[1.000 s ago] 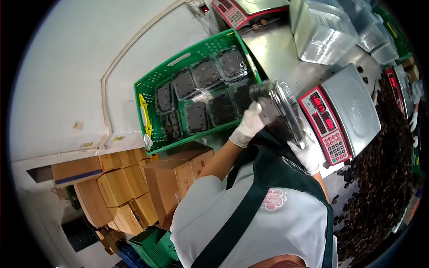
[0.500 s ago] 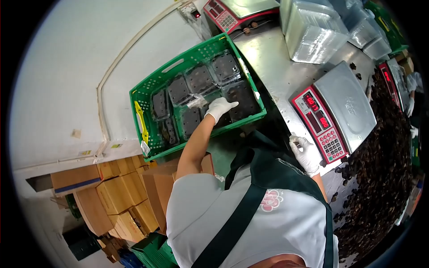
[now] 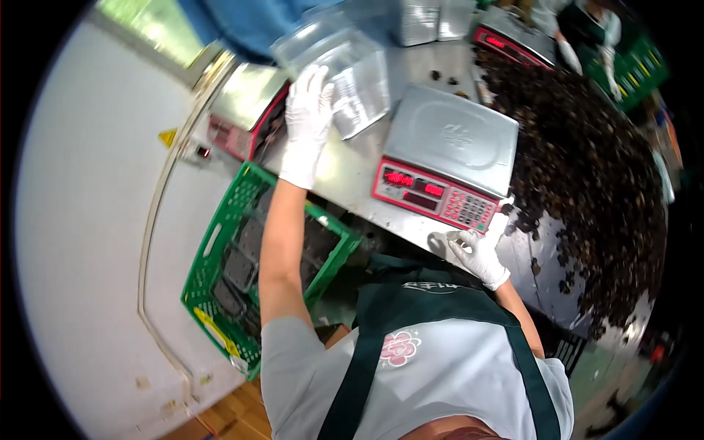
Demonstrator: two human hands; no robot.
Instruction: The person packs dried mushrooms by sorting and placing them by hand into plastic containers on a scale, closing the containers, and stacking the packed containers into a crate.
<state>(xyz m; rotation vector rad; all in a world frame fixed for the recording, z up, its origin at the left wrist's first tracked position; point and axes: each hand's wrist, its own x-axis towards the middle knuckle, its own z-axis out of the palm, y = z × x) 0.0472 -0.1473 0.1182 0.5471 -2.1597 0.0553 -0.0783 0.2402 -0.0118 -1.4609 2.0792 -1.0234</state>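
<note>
My left hand (image 3: 308, 121), in a white glove, reaches over the far side of the metal table. Its fingers are stretched out against a stack of clear plastic containers (image 3: 356, 84); I see no container gripped in it. My right hand (image 3: 478, 260), also gloved, is by the table's near edge, just below a red-and-silver digital scale (image 3: 447, 147). Its fingers are curled together, with nothing visible in them. Beneath my left arm stands a green plastic crate (image 3: 213, 253) with several filled clear boxes (image 3: 242, 264) of dark contents.
A heap of small dark brown pieces (image 3: 587, 183) covers the table's right side. A second scale (image 3: 246, 110) stands at the far left, another (image 3: 513, 40) at the back. More clear containers (image 3: 422, 22) are stacked behind. A co-worker's gloved hands (image 3: 609, 70) show at upper right.
My left hand has left the boxes in the crate and moved up to the container stack. My view has swung, so the crate sits lower left. The right hand stays by the scale.
</note>
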